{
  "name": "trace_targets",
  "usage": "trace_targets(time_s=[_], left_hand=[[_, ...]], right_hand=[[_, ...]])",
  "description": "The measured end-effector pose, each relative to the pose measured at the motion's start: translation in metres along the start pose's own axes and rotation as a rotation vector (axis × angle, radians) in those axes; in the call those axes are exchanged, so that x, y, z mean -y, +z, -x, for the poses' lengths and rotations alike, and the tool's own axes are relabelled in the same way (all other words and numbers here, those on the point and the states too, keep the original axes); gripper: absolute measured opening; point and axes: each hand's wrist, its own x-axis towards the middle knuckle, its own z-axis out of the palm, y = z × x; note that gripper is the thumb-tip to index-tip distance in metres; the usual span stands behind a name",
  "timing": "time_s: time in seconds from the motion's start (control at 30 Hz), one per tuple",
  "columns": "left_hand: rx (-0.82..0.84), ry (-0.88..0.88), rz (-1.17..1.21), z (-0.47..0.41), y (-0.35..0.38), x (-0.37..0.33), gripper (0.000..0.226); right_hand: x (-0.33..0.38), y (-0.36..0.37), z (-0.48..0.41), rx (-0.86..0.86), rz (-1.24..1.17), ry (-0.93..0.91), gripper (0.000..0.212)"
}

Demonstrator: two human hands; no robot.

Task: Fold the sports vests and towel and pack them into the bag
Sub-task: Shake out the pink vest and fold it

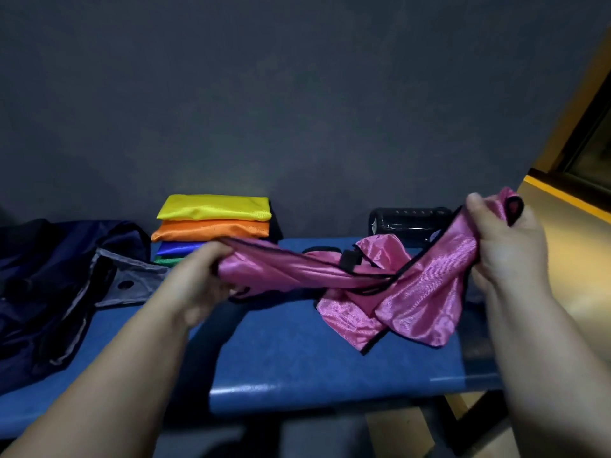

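Note:
A shiny pink sports vest [410, 292] with black trim hangs crumpled between my hands above the blue bench [297, 358]. My left hand [205, 279] grips its left end. My right hand [506, 246] grips the other end, held higher. The vest's lower folds sag onto the bench. Behind it stands a stack of folded vests: yellow [215, 208] on top, then orange [211, 230], blue [180, 248] and green [165, 260]. A dark navy bag [49, 285] lies slumped open at the left end of the bench.
A black cylindrical object [406, 221] lies at the back right of the bench against the grey wall. A black strap or buckle [348, 257] shows behind the pink vest. Yellow floor and a dark frame lie to the right, past the bench's end.

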Motion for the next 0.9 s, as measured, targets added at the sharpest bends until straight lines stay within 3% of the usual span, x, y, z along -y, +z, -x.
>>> trace_targets(time_s=[0.17,0.27,0.47,0.53,0.6,0.63,0.67,0.73,0.8,0.9], left_hand=[[-0.035,-0.085,0.425,-0.001,-0.024,-0.022,0.021],[-0.103,-0.08,0.47,-0.005,-0.031,-0.018,0.024],[-0.078,-0.03,0.209,0.005,-0.015,-0.015,0.011],[-0.153,0.016,-0.009,0.002,-0.016,-0.011,0.051],[-0.272,0.066,-0.456,-0.001,-0.018,-0.002,0.088],[-0.295,0.115,-0.697,-0.002,-0.017,0.004,0.094],[-0.299,0.188,-0.908,-0.003,-0.016,0.01,0.089],[-0.228,0.343,-1.137,-0.002,-0.005,0.023,0.053],[-0.003,0.369,-1.091,0.003,0.012,0.038,0.024],[0.32,0.292,-1.076,0.017,0.039,0.065,0.02]], right_hand=[[0.003,-0.006,-0.001,-0.051,0.028,0.013,0.023],[0.002,-0.005,0.001,-0.075,0.057,0.058,0.024],[-0.008,-0.003,0.005,0.018,0.188,0.072,0.028],[-0.014,0.002,0.006,0.083,0.238,0.06,0.029],[-0.02,0.005,0.009,0.143,0.275,0.061,0.03],[-0.022,0.006,0.01,0.171,0.314,0.061,0.03],[-0.026,0.006,0.011,0.21,0.384,0.055,0.031],[-0.032,0.004,0.012,0.289,0.551,0.058,0.032],[-0.035,0.004,0.015,0.386,0.725,0.074,0.029],[-0.04,0.006,0.022,0.603,1.025,0.119,0.028]])
